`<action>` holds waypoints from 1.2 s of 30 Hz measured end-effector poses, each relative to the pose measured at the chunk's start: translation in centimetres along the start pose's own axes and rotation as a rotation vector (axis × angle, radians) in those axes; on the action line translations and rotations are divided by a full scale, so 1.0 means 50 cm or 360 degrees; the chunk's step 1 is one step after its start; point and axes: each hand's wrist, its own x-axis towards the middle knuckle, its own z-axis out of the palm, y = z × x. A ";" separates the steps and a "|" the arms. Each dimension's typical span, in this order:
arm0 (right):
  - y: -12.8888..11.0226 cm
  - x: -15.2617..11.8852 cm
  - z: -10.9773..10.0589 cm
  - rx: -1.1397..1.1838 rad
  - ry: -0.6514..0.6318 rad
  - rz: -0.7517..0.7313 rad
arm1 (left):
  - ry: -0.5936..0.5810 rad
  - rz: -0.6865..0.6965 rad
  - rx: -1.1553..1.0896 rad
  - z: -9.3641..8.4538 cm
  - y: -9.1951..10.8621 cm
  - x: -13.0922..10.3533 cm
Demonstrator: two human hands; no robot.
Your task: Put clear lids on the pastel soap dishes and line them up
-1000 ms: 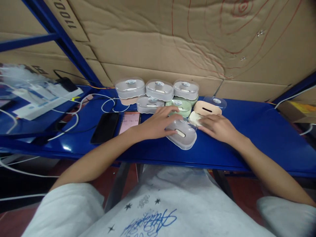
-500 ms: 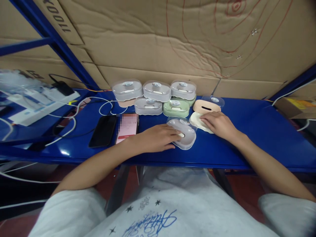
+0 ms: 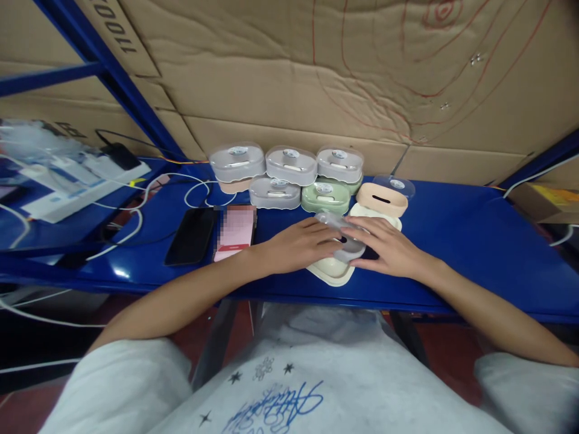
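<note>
A grey plastic tray (image 3: 350, 248) with a dark slot, apparently the inner part of a soap dish, is held between my two hands. My left hand (image 3: 304, 244) grips it from the left, fingers closed on its edge. From the other side my right hand (image 3: 389, 246) has its thumb and fingers on the same tray. Clear plastic (image 3: 330, 220), which looks like a lid, shows just behind my left fingers. Below lies a cream base (image 3: 333, 274), partly covered by the tray and hands. A second cream base (image 3: 382, 217) sits behind my right hand, touching a peach tray (image 3: 382, 200).
Lidded grey soap dishes (image 3: 291, 164) are stacked at the back with a green one (image 3: 325, 196). A clear lid (image 3: 398, 185) lies behind the peach tray. To the left are a black phone (image 3: 189, 237), a lit phone (image 3: 235, 232), white cables and a power strip (image 3: 85, 193).
The grey tray has come up off its cream base, which now shows in front. My right hand has moved left from the rear cream base onto the tray.
</note>
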 end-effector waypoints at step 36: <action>0.170 -0.055 -0.033 -0.0166 0.0832 0.0999 | -0.0460 0.0014 -0.0081 -0.007 0.004 -0.011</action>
